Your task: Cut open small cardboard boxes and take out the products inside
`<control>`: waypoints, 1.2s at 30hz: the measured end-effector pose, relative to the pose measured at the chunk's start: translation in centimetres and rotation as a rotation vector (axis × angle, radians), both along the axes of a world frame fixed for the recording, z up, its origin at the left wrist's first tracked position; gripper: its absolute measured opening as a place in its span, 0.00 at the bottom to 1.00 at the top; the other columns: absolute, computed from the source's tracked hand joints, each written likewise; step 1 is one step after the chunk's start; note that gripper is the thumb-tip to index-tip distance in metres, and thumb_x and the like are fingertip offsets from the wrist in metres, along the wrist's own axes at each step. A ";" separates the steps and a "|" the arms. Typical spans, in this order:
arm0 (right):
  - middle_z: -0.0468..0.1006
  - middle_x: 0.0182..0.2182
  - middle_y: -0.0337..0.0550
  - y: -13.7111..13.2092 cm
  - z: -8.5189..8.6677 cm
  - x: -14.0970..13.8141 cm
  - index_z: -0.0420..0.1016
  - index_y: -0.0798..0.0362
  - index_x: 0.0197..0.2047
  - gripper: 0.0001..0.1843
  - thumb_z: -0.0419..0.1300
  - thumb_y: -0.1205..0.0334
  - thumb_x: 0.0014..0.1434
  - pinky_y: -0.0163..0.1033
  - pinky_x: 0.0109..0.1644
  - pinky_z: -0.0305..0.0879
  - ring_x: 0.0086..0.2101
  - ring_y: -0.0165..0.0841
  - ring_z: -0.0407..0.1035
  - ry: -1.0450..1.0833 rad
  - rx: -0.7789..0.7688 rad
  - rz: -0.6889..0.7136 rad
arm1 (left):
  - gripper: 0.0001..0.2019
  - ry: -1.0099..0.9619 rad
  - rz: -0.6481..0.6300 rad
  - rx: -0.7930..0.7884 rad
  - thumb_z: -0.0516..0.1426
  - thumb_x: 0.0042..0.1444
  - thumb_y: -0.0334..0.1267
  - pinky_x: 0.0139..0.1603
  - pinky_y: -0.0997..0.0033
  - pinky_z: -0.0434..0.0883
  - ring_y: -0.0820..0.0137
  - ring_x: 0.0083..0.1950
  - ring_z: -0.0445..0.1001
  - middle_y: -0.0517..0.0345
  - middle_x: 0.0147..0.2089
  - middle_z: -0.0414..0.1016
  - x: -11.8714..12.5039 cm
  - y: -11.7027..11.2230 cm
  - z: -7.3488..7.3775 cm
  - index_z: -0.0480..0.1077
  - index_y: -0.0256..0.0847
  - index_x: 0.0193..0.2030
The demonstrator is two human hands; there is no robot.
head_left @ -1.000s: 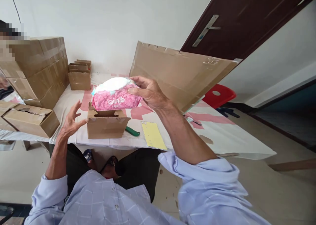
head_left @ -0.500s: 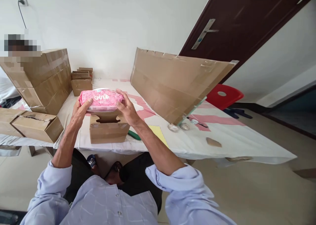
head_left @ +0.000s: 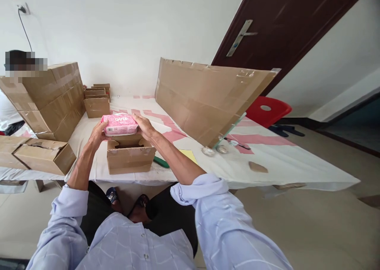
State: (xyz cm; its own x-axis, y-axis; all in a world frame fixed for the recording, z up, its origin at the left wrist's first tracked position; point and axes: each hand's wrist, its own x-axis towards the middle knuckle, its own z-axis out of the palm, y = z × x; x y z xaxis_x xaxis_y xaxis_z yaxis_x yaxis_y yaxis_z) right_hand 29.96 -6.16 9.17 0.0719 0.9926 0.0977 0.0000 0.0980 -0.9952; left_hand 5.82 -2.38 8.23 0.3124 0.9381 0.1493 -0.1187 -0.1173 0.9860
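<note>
Between my two hands is a pink soft pack [head_left: 121, 125] with white lettering and a barcode on its near side; it looks like a pack of wipes or tissues. My left hand [head_left: 99, 133] grips its left end, and my right hand [head_left: 144, 125] grips its right end, with its fingers partly hidden behind the pack. Just below and nearer to me, a small open cardboard box [head_left: 130, 160] stands on the cloth-covered table [head_left: 190, 174]. A green object [head_left: 161, 162] and a yellow sheet [head_left: 189, 156] lie right of that box.
Left are large taped cartons [head_left: 56, 100], a long carton [head_left: 44, 153] and small open boxes [head_left: 97, 106]. A person's head [head_left: 20, 60] shows behind the cartons. A big cardboard panel [head_left: 208, 96] leans at the right, by tape rolls [head_left: 208, 151] and a red chair [head_left: 268, 110].
The pink pack has tilted, so its near side with the barcode shows more. My right hand has moved slightly left and round the pack's end. The view has shifted slightly.
</note>
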 end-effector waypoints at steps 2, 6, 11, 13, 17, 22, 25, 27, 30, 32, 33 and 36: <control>0.79 0.35 0.39 0.7 -0.2 -0.1 0.75 0.50 0.46 0.35 0.67 0.25 0.59 0.39 0.38 0.73 0.36 0.34 0.72 0.082 -0.007 -0.035 | 0.38 -0.003 0.015 -0.007 0.68 0.60 0.66 0.32 0.66 0.80 0.59 0.38 0.84 0.44 0.47 0.86 0.2 0.4 -0.3 0.76 0.38 0.65; 0.80 0.33 0.41 1.5 -0.3 -0.2 0.78 0.51 0.45 0.31 0.70 0.29 0.61 0.40 0.36 0.73 0.34 0.35 0.72 0.166 -0.066 -0.066 | 0.36 0.018 0.047 -0.037 0.68 0.61 0.67 0.31 0.68 0.80 0.60 0.36 0.85 0.46 0.46 0.86 0.5 0.8 -0.6 0.77 0.39 0.64; 0.78 0.31 0.38 0.9 0.0 -0.1 0.74 0.49 0.42 0.33 0.71 0.26 0.58 0.39 0.33 0.70 0.32 0.34 0.71 0.213 -0.034 -0.002 | 0.35 0.026 0.091 -0.066 0.67 0.61 0.68 0.28 0.69 0.81 0.61 0.34 0.85 0.47 0.43 0.86 0.7 0.8 -0.6 0.78 0.39 0.59; 0.78 0.32 0.37 0.4 0.3 -0.1 0.71 0.47 0.42 0.34 0.72 0.25 0.55 0.39 0.34 0.71 0.33 0.34 0.72 0.220 0.035 0.048 | 0.35 0.034 0.108 -0.056 0.66 0.61 0.71 0.28 0.67 0.81 0.61 0.33 0.84 0.45 0.43 0.85 0.7 0.8 0.0 0.78 0.38 0.57; 0.82 0.40 0.39 -0.6 1.6 0.2 0.69 0.45 0.47 0.40 0.76 0.25 0.47 0.42 0.41 0.77 0.41 0.37 0.77 0.225 0.196 0.143 | 0.36 0.022 0.099 0.031 0.62 0.64 0.72 0.28 0.65 0.80 0.61 0.33 0.83 0.43 0.45 0.85 0.5 0.5 2.1 0.78 0.38 0.57; 0.84 0.50 0.44 -1.7 3.9 0.4 0.70 0.43 0.53 0.39 0.75 0.27 0.52 0.49 0.52 0.81 0.52 0.42 0.78 0.159 0.349 0.172 | 0.36 0.029 0.093 0.182 0.56 0.69 0.72 0.34 0.64 0.83 0.65 0.34 0.83 0.46 0.43 0.83 0.2 -0.7 5.8 0.78 0.36 0.56; 0.83 0.54 0.46 -2.1 5.2 0.5 0.71 0.43 0.55 0.37 0.73 0.28 0.55 0.52 0.56 0.81 0.55 0.44 0.78 0.152 0.433 0.185 | 0.36 0.019 0.076 0.256 0.57 0.68 0.73 0.38 0.62 0.86 0.61 0.39 0.86 0.46 0.44 0.83 0.1 -1.6 7.8 0.78 0.38 0.56; 0.82 0.57 0.46 -2.2 5.9 0.6 0.71 0.43 0.57 0.37 0.73 0.28 0.57 0.54 0.58 0.81 0.58 0.45 0.77 0.147 0.479 0.183 | 0.36 0.010 0.040 0.277 0.58 0.68 0.73 0.41 0.58 0.87 0.57 0.43 0.88 0.44 0.46 0.84 0.1 -2.1 9.0 0.77 0.38 0.57; 0.81 0.60 0.46 -2.6 7.0 0.8 0.71 0.43 0.60 0.37 0.71 0.27 0.59 0.55 0.63 0.79 0.61 0.46 0.75 0.110 0.539 0.172 | 0.36 -0.031 -0.011 0.301 0.60 0.67 0.72 0.48 0.52 0.88 0.50 0.50 0.89 0.42 0.48 0.85 0.1 -2.8 10.5 0.77 0.37 0.57; 0.80 0.62 0.47 -3.2 7.7 0.9 0.71 0.43 0.62 0.38 0.69 0.26 0.61 0.57 0.67 0.77 0.64 0.47 0.73 0.073 0.594 0.162 | 0.34 -0.072 -0.048 0.315 0.63 0.66 0.69 0.50 0.50 0.88 0.47 0.53 0.88 0.42 0.48 0.85 0.0 -3.3 11.2 0.77 0.37 0.57; 0.79 0.63 0.47 -3.6 8.1 1.0 0.71 0.43 0.63 0.38 0.69 0.27 0.62 0.57 0.69 0.76 0.66 0.47 0.72 0.049 0.629 0.154 | 0.32 -0.086 -0.072 0.316 0.66 0.66 0.67 0.51 0.50 0.88 0.47 0.54 0.88 0.43 0.48 0.85 -0.1 -3.5 11.4 0.77 0.37 0.57; 0.76 0.67 0.47 -5.2 8.3 1.1 0.71 0.44 0.66 0.39 0.68 0.28 0.63 0.58 0.74 0.70 0.70 0.49 0.67 -0.080 0.725 0.128 | 0.27 -0.076 -0.138 0.285 0.74 0.61 0.56 0.48 0.50 0.90 0.46 0.54 0.88 0.46 0.48 0.85 -0.5 -4.4 11.0 0.78 0.39 0.57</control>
State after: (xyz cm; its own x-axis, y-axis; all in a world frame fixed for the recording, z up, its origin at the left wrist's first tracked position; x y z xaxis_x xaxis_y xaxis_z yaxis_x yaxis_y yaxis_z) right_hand 31.08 -11.34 17.49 -0.0750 0.6770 0.7321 0.0138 0.7348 -0.6781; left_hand 5.32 -6.73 19.20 0.4120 0.8047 0.4274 -0.2249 -0.3648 0.9035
